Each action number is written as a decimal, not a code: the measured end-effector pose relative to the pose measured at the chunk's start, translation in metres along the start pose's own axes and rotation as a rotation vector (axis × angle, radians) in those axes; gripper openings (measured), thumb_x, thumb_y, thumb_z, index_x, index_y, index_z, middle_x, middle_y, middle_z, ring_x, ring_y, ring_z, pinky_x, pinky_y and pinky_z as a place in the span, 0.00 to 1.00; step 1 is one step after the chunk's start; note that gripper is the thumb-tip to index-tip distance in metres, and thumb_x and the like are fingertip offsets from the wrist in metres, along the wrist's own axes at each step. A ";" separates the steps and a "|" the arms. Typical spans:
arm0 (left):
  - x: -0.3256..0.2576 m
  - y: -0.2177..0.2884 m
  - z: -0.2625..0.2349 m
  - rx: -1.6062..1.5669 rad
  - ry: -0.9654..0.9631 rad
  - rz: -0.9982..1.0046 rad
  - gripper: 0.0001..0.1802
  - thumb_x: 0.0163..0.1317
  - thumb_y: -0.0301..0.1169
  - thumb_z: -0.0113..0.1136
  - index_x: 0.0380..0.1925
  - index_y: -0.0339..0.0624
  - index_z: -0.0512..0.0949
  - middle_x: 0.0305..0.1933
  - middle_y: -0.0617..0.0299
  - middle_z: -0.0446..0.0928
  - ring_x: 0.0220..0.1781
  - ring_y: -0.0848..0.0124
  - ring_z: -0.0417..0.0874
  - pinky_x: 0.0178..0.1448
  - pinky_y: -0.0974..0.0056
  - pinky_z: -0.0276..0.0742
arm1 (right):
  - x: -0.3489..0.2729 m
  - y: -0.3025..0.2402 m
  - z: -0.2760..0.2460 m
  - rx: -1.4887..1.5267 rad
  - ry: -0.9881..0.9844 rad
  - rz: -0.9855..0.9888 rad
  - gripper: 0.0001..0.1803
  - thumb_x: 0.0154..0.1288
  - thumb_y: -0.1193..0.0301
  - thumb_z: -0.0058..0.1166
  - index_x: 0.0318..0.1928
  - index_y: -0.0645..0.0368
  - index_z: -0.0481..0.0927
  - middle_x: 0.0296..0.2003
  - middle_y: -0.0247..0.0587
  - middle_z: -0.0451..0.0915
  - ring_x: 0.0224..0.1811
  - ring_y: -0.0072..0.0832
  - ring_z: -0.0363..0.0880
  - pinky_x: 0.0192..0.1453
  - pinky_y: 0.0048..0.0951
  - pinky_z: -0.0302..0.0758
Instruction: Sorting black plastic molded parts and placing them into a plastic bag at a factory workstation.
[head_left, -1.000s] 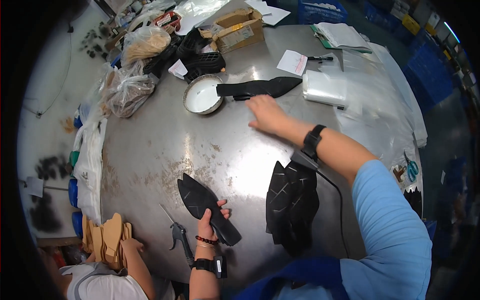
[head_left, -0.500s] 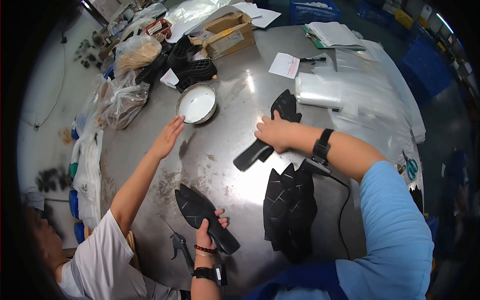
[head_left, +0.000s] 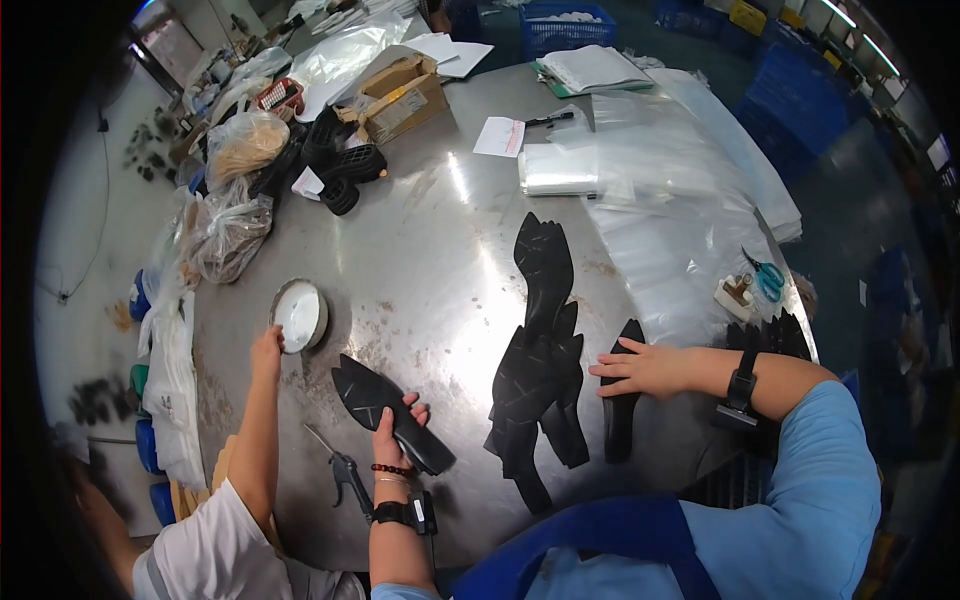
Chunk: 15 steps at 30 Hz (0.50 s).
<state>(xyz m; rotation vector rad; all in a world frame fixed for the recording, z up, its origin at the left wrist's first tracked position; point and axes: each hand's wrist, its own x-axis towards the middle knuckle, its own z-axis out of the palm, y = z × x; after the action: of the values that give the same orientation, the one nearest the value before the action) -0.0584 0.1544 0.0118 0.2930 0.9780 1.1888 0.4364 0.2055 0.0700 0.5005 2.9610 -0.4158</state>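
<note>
In my left hand, closed around its narrow part, is a black shoe sole with a jagged end and thin pale lines. My right hand lies with fingers stretched across another black sole on the table. Between my hands is an overlapping pile of black soles, with one sole reaching past its far end. A co-worker's hand on the left touches the rim of a bowl with white contents.
An air blow gun lies left of my left forearm. More black soles sit beyond my right wrist. Clear plastic sheets, blue scissors and a tape dispenser are right. Behind stand a cardboard box and bagged parts.
My right hand has come nearer and right, leaving the sole it held at the pile's far end. The co-worker's hand and the bowl have come nearer. My left hand still holds its sole.
</note>
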 end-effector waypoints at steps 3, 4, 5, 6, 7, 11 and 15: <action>-0.002 -0.008 0.003 0.151 0.039 0.005 0.32 0.71 0.46 0.50 0.60 0.24 0.66 0.58 0.42 0.75 0.55 0.57 0.81 0.64 0.58 0.75 | 0.046 0.010 -0.021 0.507 0.043 0.465 0.26 0.57 0.72 0.50 0.59 0.51 0.75 0.60 0.47 0.73 0.62 0.38 0.73 0.64 0.40 0.70; -0.005 -0.014 0.009 0.136 -0.046 -0.077 0.32 0.71 0.45 0.51 0.60 0.25 0.66 0.58 0.43 0.75 0.55 0.58 0.81 0.63 0.58 0.76 | 0.068 0.014 -0.029 0.442 0.242 0.675 0.26 0.60 0.68 0.52 0.60 0.58 0.72 0.59 0.51 0.72 0.57 0.44 0.75 0.58 0.38 0.74; -0.009 -0.020 0.016 0.121 -0.131 -0.156 0.31 0.71 0.45 0.51 0.60 0.25 0.66 0.57 0.43 0.75 0.56 0.58 0.81 0.63 0.58 0.77 | 0.091 0.020 -0.037 0.491 0.377 0.864 0.30 0.60 0.64 0.54 0.62 0.60 0.69 0.59 0.54 0.70 0.57 0.47 0.75 0.59 0.39 0.74; -0.012 -0.031 0.037 0.148 -0.168 -0.149 0.30 0.70 0.43 0.53 0.60 0.26 0.66 0.57 0.44 0.76 0.55 0.58 0.81 0.61 0.58 0.78 | 0.109 0.030 -0.040 0.535 0.516 1.064 0.34 0.60 0.59 0.57 0.63 0.62 0.67 0.59 0.57 0.69 0.57 0.50 0.75 0.59 0.41 0.74; -0.019 -0.043 0.062 0.177 -0.202 -0.137 0.28 0.69 0.40 0.54 0.59 0.26 0.67 0.56 0.44 0.77 0.55 0.58 0.81 0.60 0.57 0.79 | 0.126 0.040 -0.035 0.527 0.526 1.064 0.34 0.60 0.59 0.57 0.63 0.62 0.67 0.59 0.57 0.69 0.57 0.50 0.75 0.59 0.41 0.74; -0.038 -0.062 0.082 0.172 -0.120 -0.041 0.26 0.68 0.34 0.57 0.59 0.27 0.66 0.56 0.42 0.76 0.57 0.55 0.80 0.61 0.56 0.79 | 0.163 0.057 -0.031 0.435 0.462 1.288 0.49 0.53 0.50 0.64 0.69 0.62 0.58 0.61 0.61 0.64 0.58 0.56 0.73 0.62 0.44 0.72; -0.048 -0.073 0.063 0.042 -0.114 -0.081 0.27 0.68 0.35 0.56 0.59 0.24 0.65 0.56 0.40 0.75 0.58 0.53 0.79 0.63 0.54 0.78 | 0.150 0.084 -0.026 0.449 0.343 1.113 0.52 0.51 0.53 0.65 0.71 0.63 0.56 0.60 0.62 0.67 0.58 0.56 0.73 0.62 0.44 0.72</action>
<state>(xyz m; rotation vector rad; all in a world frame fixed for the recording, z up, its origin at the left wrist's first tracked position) 0.0349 0.1014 0.0233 0.3480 0.9077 1.0675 0.3223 0.3354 0.0507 2.2303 2.2636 -0.8613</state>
